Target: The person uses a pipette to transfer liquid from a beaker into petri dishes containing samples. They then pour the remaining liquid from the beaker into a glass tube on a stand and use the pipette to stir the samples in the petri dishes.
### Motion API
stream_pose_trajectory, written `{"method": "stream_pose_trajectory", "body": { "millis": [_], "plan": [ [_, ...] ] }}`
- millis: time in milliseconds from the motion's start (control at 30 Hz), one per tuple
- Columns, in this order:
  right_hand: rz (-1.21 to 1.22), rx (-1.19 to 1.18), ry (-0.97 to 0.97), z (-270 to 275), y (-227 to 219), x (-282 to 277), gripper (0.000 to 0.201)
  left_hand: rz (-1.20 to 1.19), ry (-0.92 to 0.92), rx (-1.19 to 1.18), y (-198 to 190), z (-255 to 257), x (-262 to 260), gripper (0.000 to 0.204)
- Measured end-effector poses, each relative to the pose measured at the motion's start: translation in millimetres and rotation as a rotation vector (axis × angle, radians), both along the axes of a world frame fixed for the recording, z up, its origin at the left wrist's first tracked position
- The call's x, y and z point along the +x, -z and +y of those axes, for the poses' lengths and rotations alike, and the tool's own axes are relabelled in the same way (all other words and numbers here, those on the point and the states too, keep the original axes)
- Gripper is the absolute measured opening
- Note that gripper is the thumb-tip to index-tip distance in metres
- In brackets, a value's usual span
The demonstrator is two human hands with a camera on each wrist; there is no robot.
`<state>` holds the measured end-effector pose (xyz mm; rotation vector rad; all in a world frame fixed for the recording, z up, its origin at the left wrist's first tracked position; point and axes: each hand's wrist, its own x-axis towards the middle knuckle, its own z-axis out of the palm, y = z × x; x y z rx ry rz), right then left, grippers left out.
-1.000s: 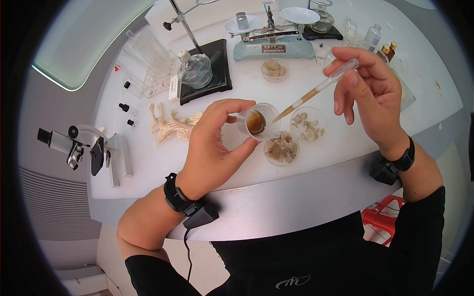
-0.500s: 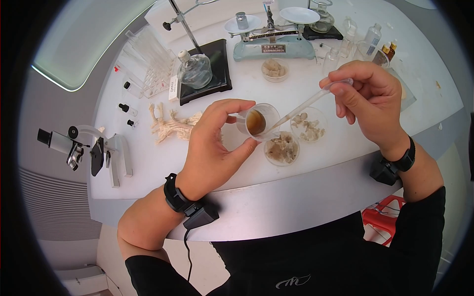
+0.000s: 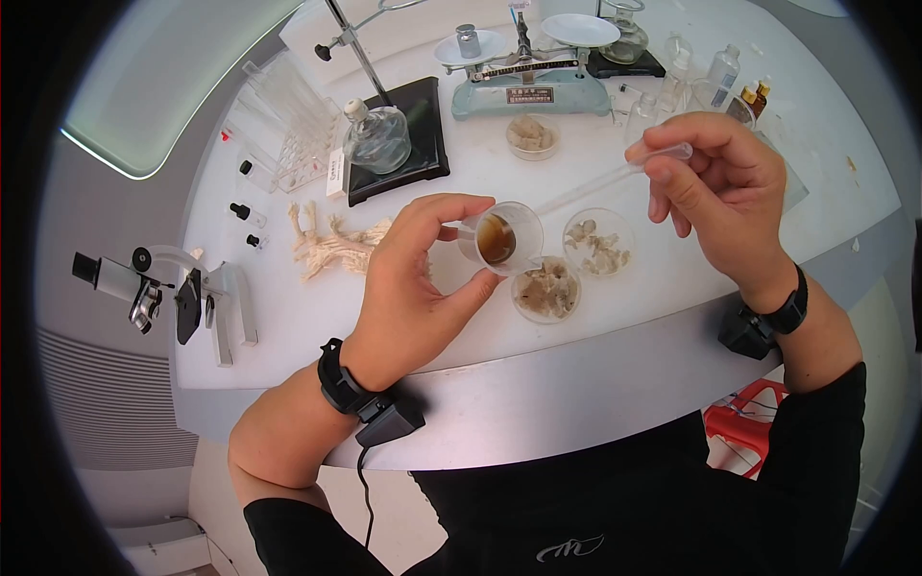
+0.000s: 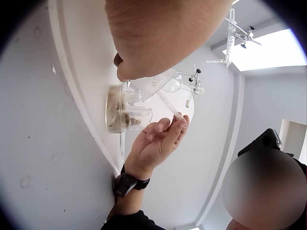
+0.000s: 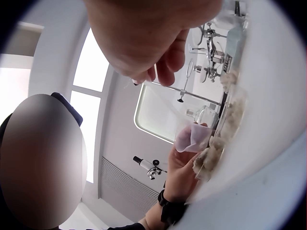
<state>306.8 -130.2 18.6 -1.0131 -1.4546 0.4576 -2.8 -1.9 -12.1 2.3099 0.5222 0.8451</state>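
Note:
In the head view the left hand [image 3: 416, 278] grips a small clear beaker [image 3: 526, 230], tilted, with brown liquid [image 3: 496, 238] inside. The right hand [image 3: 722, 192] pinches the bulb end of a clear plastic dropper [image 3: 607, 180], whose tip points at the beaker's rim; its stem looks clear. Below and right of the beaker stand two dishes with pale pieces, one [image 3: 546, 290] close under it and another [image 3: 599, 242] to the right. The left wrist view shows the right hand [image 4: 156, 146] with the dropper [image 4: 168, 104]; in the right wrist view the left hand [image 5: 181, 175] holds the beaker [image 5: 192, 138].
A third dish [image 3: 533, 137] stands before the balance [image 3: 530, 94]. Behind the left hand are a glass flask [image 3: 378, 141] on a black stand base [image 3: 432, 120] and pale root-like pieces [image 3: 331, 245]. A microscope [image 3: 216, 298] stands far left; bottles [image 3: 724, 69] stand back right.
The right hand first lowered, and the dropper's tip went into the beaker, then drew back to its rim. Brown liquid in the dropper's stem is gone. The left hand has hardly moved.

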Motion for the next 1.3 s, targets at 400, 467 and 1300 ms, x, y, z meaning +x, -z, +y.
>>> {"method": "stream_pose_trajectory", "body": {
  "millis": [400, 467, 1300],
  "plan": [
    [0.203, 0.068, -0.024, 2.2, 0.4, -0.2, 0.030, -0.002, 0.006, 0.013, 0.1, 0.8, -0.7, 0.055],
    [0.205, 0.052, -0.062, 1.3, -0.1, 0.9, 0.030, -0.002, 0.005, 0.009, -0.5, 0.3, -0.5, 0.055],
    [0.037, -0.020, -0.152, -3.6, 0.4, 0.8, 0.022, 0.011, 0.006, -0.012, 1.4, 1.1, -1.5, 0.058]
  ]
}}
